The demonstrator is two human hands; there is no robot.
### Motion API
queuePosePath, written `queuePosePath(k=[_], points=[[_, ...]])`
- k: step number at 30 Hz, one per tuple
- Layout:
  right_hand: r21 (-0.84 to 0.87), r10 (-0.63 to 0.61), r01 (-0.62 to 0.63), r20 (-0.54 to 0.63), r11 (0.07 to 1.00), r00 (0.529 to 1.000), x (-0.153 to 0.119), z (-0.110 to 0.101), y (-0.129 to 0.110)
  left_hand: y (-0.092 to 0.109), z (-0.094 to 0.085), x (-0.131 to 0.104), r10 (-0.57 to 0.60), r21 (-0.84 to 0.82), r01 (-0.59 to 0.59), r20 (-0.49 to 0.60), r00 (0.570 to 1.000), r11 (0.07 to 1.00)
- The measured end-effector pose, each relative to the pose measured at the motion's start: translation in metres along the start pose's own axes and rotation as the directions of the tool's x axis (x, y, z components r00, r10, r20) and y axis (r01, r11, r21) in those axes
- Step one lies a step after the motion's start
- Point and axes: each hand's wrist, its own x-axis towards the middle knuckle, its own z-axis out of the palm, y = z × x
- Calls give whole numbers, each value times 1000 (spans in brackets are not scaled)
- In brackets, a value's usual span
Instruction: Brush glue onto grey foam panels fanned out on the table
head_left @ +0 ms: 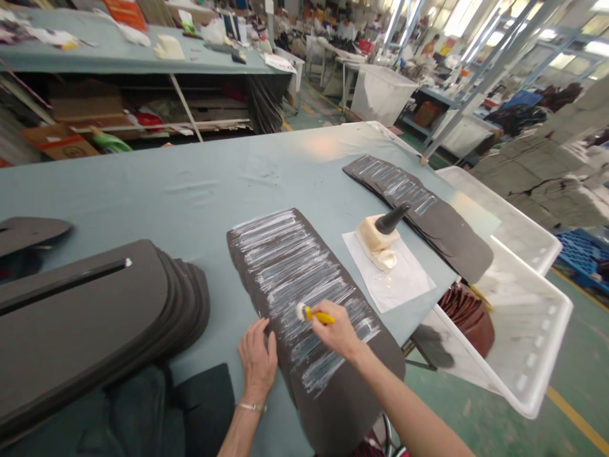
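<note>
My right hand (pixel 334 330) is closed round a yellow-handled brush (pixel 320 315), its white tip on a dark grey panel (pixel 361 387). White streaks of a wet-looking substance run in bands across this panel, which lies over others in a fanned stack. Resting at the stack's left edge is my left hand (pixel 257 357), fingers spread and nothing held. Right of the panel, a cream-coloured container (pixel 375 235) with a black spout-like part stands on a white sheet (pixel 409 282).
Thick grey panels (pixel 95 311) are piled at the left. Another streaked stack (pixel 447 235) lies at the back right. White bins (pixel 528 387) stand beyond the table's right edge, one holding brown pieces. A second table (pixel 95 57) is behind.
</note>
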Motion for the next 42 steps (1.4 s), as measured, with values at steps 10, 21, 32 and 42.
queuePosePath(k=[10, 21, 32, 42], points=[[-24, -63, 68, 167, 997, 984, -17, -12, 20, 18, -5, -37, 95, 37, -100, 109, 989, 994], [-70, -60, 63, 48, 996, 997, -22, -20, 4, 21, -6, -36, 80, 48, -86, 110, 991, 995], [-130, 177, -198, -158, 971, 971, -29, -97, 72, 15, -11, -36, 31, -87, -19, 139, 990, 996], [18, -31, 27, 277, 999, 960, -96, -5, -23, 34, -17, -101, 216, -40, -213, 225, 950, 976]])
